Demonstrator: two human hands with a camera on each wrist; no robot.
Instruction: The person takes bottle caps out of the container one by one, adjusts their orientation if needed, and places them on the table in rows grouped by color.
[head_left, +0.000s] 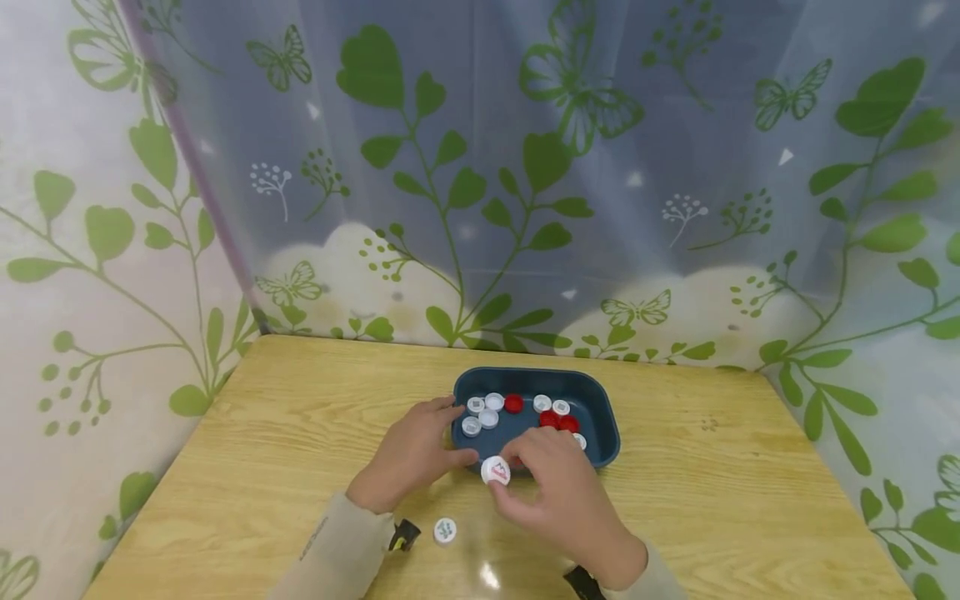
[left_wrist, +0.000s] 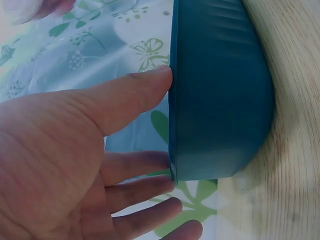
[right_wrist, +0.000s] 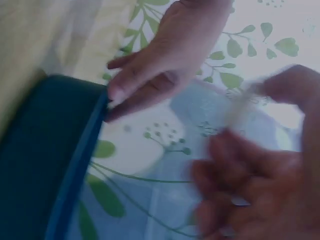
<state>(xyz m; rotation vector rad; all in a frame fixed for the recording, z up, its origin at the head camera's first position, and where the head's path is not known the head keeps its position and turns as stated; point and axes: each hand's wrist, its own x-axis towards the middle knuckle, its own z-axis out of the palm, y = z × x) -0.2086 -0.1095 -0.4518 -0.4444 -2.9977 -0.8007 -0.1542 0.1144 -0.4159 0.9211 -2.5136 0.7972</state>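
Between thumb and index finger, my right hand [head_left: 558, 492] pinches a white bottle cap [head_left: 496, 472] with a red print facing up, held over the near rim of a dark blue bin [head_left: 609, 417]. In the right wrist view the pinched cap [right_wrist: 237, 112] is blurred. My left hand [head_left: 420, 450] rests its fingertips on the bin's left end; the left wrist view has thumb and fingers straight at the rim [left_wrist: 173, 95]. White caps [head_left: 488, 418] and red caps [head_left: 513, 403] lie inside the bin, some hidden behind my right hand.
Another white cap [head_left: 445, 531], green-printed, lies on the wooden table [head_left: 300, 433] near the left cuff. Black straps [head_left: 405, 535] show at both wrists. A leaf-patterned curtain [head_left: 480, 208] hangs behind the table and along both sides.
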